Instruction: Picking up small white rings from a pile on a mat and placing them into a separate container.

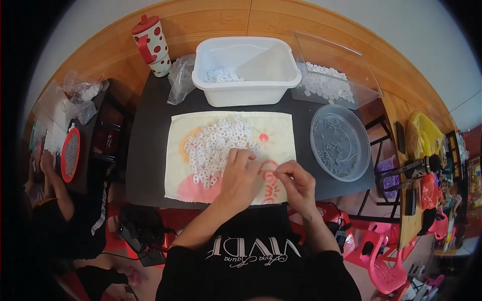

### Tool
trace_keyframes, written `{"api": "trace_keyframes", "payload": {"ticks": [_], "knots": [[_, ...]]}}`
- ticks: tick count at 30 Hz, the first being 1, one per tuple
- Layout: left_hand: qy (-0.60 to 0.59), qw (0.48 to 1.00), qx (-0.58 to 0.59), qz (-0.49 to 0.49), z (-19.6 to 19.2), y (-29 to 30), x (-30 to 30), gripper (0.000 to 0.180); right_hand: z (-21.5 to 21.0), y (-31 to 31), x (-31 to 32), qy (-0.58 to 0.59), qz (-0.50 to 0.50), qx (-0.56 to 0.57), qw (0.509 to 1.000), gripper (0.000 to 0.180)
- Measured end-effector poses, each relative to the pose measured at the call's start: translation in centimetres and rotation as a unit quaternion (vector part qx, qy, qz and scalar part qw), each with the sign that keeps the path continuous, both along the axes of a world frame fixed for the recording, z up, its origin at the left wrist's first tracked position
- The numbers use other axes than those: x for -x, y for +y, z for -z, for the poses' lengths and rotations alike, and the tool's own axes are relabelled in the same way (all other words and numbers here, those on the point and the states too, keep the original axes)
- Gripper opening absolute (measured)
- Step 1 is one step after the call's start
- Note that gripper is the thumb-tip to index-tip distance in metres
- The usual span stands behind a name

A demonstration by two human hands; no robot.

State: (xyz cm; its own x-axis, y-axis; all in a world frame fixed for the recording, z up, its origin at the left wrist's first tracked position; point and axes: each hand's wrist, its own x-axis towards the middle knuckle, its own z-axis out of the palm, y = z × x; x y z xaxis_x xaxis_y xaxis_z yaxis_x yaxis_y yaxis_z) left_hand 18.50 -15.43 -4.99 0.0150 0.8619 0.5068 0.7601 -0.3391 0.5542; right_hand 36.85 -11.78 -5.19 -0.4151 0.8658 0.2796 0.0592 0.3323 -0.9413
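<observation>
A pile of small white plastic pieces with oval holes [221,138] lies spread over a cream printed towel [181,173] on the dark table. My left hand [240,181] is at the pile's near right edge, its fingers curled and their tips partly hidden. Just to its right, my right hand [299,186] has thumb and forefinger pinched together above the towel's red print. Whatever sits between those fingertips is too small to make out. A round clear dish [365,143] with many small grey screw-like pieces stands to the right of the towel.
A white tub [246,94] with more white pieces stands behind the towel, and a clear bin [364,65] holds white round pieces. A spotted tumbler [159,47] and plastic bag [181,83] are far left. At the left table another person's arm [60,185] is near a red tray [65,168].
</observation>
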Motion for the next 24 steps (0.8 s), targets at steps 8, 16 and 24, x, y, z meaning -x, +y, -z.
{"api": "trace_keyframes", "payload": {"ticks": [8, 16, 24], "knots": [[-0.266, 0.958, 0.053, 0.089, 0.6, -1.6, 1.2, 0.014, -0.5, -0.4, 1.9, -0.028, -0.003, -0.096, 0.995, 0.012], [-0.281, 0.953, 0.06, 0.1, 0.3, -2.3, 1.4, 0.013, -0.9, -0.6, 2.3, -0.074, -0.01, -0.165, 0.983, 0.013], [-0.271, 0.957, 0.046, 0.087, 0.5, -2.7, 1.4, 0.013, -1.2, -0.9, 2.5, -0.103, -0.015, -0.231, 0.967, 0.017]]}}
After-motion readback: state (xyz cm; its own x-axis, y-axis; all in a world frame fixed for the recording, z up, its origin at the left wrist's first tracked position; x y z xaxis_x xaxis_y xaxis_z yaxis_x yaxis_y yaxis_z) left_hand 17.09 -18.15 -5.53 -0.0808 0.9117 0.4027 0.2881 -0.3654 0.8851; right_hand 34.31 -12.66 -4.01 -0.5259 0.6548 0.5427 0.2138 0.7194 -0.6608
